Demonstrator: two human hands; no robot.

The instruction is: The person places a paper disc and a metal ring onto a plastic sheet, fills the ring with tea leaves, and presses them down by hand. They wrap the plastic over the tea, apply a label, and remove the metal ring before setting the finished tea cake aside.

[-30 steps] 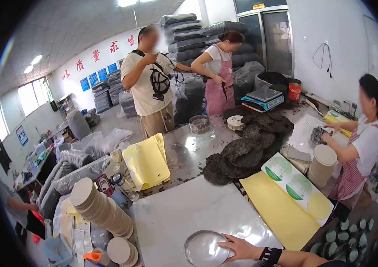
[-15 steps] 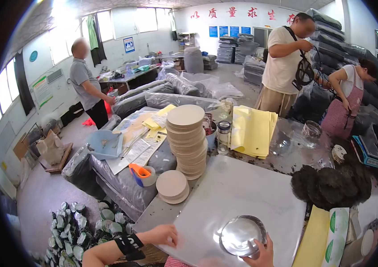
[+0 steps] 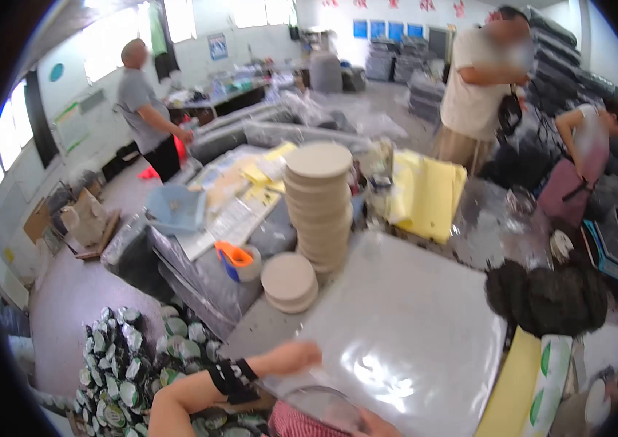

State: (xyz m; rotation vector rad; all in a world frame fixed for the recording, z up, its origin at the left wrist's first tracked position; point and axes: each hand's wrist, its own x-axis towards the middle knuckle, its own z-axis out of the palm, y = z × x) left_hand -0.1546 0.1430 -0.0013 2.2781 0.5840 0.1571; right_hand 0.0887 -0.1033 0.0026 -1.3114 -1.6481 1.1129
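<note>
My right hand [image 3: 379, 424] grips a shiny round metal ring [image 3: 334, 391] at the bottom edge, close to the red-checked cloth on my lap. Motion blur softens the ring, and part of it runs out of view. Over the near left part of the grey sheet [image 3: 411, 313] hovers my left hand [image 3: 298, 357], a dark band on its wrist; its fingers are too smeared to read. Left of the sheet stand a short stack of beige discs [image 3: 288, 280] and a tall one [image 3: 318, 197].
A tape dispenser [image 3: 240, 261] sits left of the discs. Dark fibrous clumps [image 3: 545, 298] lie right of the sheet, yellow paper [image 3: 425, 193] behind it. Several green-and-white wrapped packs [image 3: 131, 364] are heaped at lower left. Three people stand beyond the table.
My right hand has lifted the metal ring off the sheet and drawn it left and toward my body. My left hand has moved right and slightly up. The view has shifted a little.
</note>
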